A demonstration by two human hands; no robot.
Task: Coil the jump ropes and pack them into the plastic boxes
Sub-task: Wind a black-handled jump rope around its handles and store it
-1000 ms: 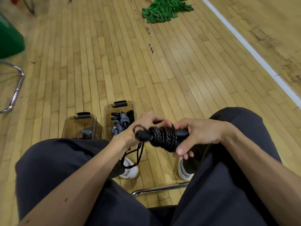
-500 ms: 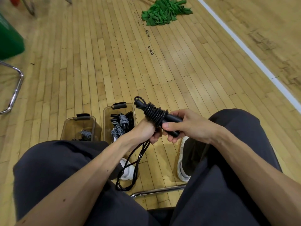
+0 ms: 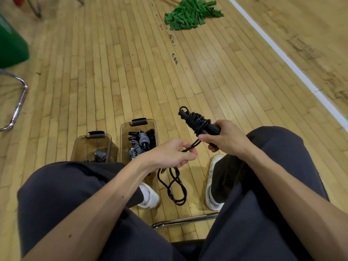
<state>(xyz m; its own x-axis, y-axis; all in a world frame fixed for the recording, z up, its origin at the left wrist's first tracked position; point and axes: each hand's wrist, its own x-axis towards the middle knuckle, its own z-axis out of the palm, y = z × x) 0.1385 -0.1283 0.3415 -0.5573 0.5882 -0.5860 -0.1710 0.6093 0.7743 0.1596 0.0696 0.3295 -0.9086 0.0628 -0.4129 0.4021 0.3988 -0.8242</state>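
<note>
Head view: right hand (image 3: 228,139) grips jump rope (image 3: 195,122) handles, wound turns kept above lap. Left hand (image 3: 172,154) pinches loose cord taut for next wrap; slack dangles btwn shoes. Plastic boxes (image 3: 138,125) on floor nearby, part-filled w/ coiled ropes.

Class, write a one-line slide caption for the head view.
Seated person's right hand holds the half-coiled black jump rope; left hand pinches its loose tail.

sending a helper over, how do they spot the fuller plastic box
On the wooden gym floor, two clear plastic boxes stand side by side just beyond the seated person's left leg. Take the right-hand box: it holds a heap of coiled ropes, its neighbour far fewer.
</note>
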